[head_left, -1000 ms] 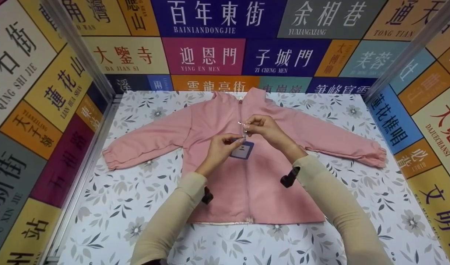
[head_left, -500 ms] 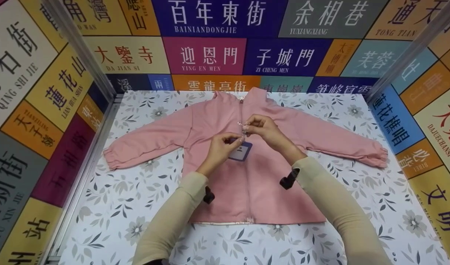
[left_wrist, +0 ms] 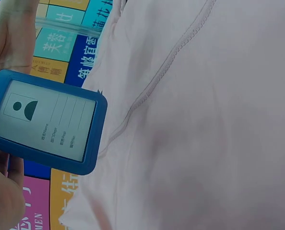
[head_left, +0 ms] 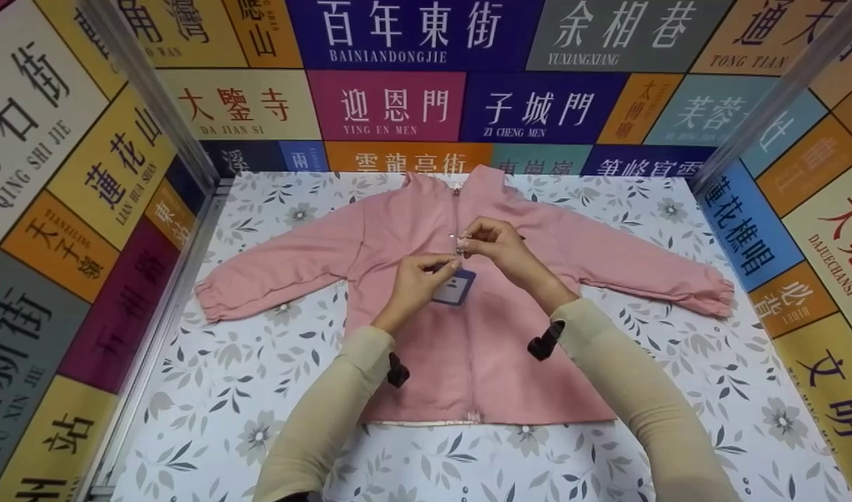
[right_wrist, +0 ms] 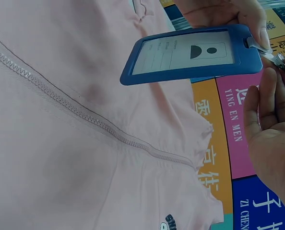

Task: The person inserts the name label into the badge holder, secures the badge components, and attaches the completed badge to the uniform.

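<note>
A blue-framed badge holder (right_wrist: 190, 55) with a white card inside hangs above the pink zip jacket (head_left: 412, 355). My left hand (head_left: 419, 279) pinches the short clear strap (right_wrist: 255, 45) at the holder's top end. My right hand (head_left: 499, 244), just above and to the right, pinches the small metal clip (right_wrist: 278, 60) on that strap. In the left wrist view the card (left_wrist: 46, 120) shows a printed figure and several lines, while the clip is mostly cut off at the edge. The jacket lies flat under both hands, its front zipper (right_wrist: 89, 120) closed.
A white flower-patterned tabletop (head_left: 259, 390) lies under the jacket. Its pink sleeves (head_left: 286, 258) spread to both sides. Panels printed with street names (head_left: 384, 104) wall in the back and both sides, with metal posts (head_left: 168, 90) at the corners.
The badge holder has tipped and dropped slightly between the first frame and the second. My right fingers and the clip have shifted a little; both hands stay in nearly the same place.
</note>
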Demonstrator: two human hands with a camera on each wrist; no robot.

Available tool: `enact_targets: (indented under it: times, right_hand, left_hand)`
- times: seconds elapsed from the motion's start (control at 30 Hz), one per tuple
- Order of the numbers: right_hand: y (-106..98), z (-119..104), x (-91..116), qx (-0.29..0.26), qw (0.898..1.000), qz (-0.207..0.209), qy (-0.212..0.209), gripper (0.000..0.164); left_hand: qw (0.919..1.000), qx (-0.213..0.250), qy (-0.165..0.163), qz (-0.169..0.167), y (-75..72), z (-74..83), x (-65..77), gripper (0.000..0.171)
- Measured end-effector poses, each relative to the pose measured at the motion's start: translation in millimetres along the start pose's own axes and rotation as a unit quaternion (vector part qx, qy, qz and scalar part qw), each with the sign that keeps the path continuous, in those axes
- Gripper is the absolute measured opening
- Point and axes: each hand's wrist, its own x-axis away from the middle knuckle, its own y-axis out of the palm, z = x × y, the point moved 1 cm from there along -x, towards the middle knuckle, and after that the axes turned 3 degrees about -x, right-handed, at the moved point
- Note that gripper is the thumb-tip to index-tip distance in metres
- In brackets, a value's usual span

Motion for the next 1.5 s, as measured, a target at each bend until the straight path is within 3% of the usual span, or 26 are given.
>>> enact_targets:
  times: [0.1, 0.57, 0.83, 1.2, 1.5]
  right_hand:
    - [1.6, -0.1, 0.1, -0.007, 1.000, 0.008, 0.005, 0.012]
    - [6.2, 1.4, -1.3, -0.033, 0.999, 0.030, 0.017, 0.016]
    - [9.2, 4.9, -3.5, 0.005, 0.999, 0.033, 0.009, 0.024]
    - [25.6, -7.0, -1.8, 0.041, 0.998, 0.044, 0.005, 0.029]
    - [34.1, 6.7, -7.3, 0.037, 0.995, 0.097, 0.014, 0.029]
  left_hand:
    - [1.0000, 0.000, -0.001, 0.002, -2.4, 13.9, 4.6, 0.016]
    - [0.9996, 0.024, -0.006, 0.013, -2.7, 11.9, 7.6, 0.017]
    - [0.9989, 0.025, -0.023, 0.033, 5.3, -24.8, 0.9, 0.017]
    - [0.9970, -0.013, -0.047, 0.060, 2.4, -33.5, 2.1, 0.014]
    - [0.9937, -0.020, -0.078, 0.079, 3.2, -42.5, 0.9, 0.016]
